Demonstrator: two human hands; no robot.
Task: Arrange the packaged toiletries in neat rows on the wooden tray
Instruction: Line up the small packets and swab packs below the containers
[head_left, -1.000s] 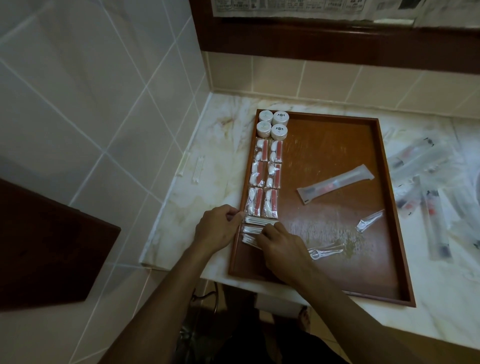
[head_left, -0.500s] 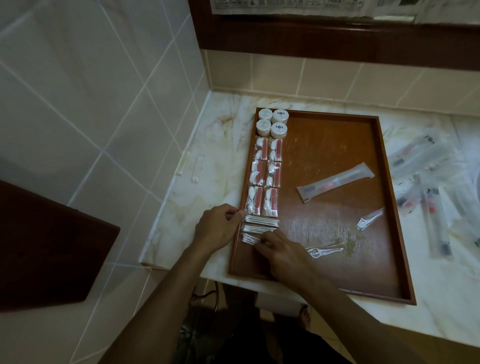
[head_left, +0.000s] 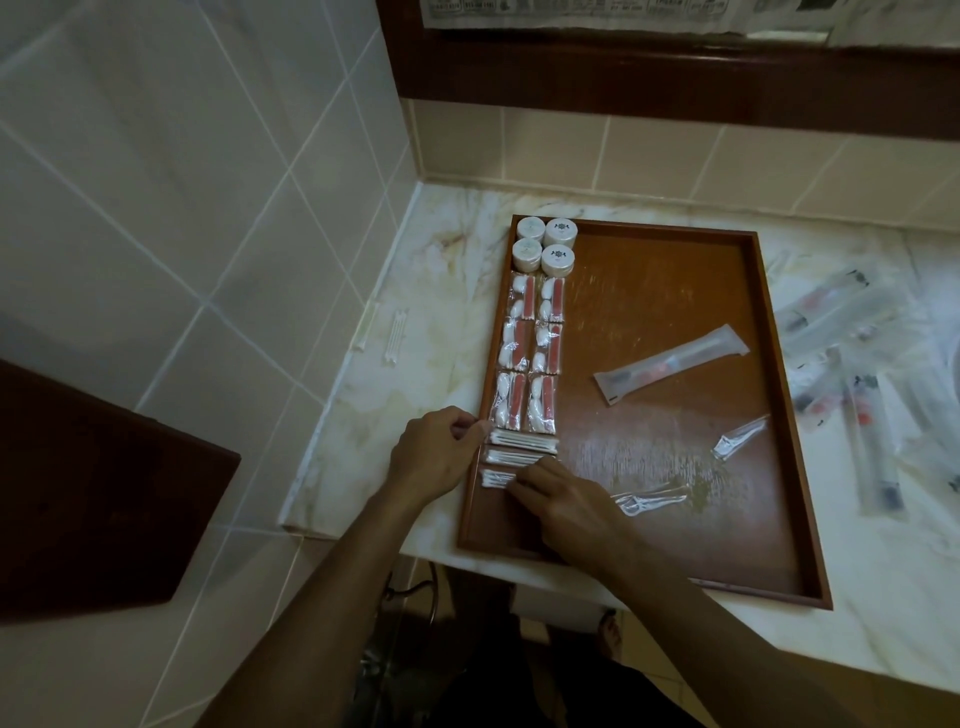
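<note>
A wooden tray (head_left: 675, 270) lies on the marble counter. Down its left side run several white round jars (head_left: 544, 244), then several red-and-white packets (head_left: 530, 358) in two columns, then three white cotton-swab packets (head_left: 522, 440) stacked crosswise. My left hand (head_left: 436, 457) rests on the tray's left rim, its fingertips touching the left ends of the swab packets. My right hand (head_left: 563, 501) lies flat on the tray, its fingers pressing the lowest swab packet (head_left: 493, 478). A long toothbrush packet (head_left: 670, 366) and two clear packets (head_left: 740, 436) (head_left: 649, 499) lie loose on the tray.
Several toothbrush packets (head_left: 862, 395) lie scattered on the counter right of the tray. One swab packet (head_left: 396, 335) sits on the counter left of it, by the tiled wall. A dark wooden panel (head_left: 93, 493) stands at the lower left.
My right hand has slid slightly left along the lowest swab packets. The left hand has barely moved.
</note>
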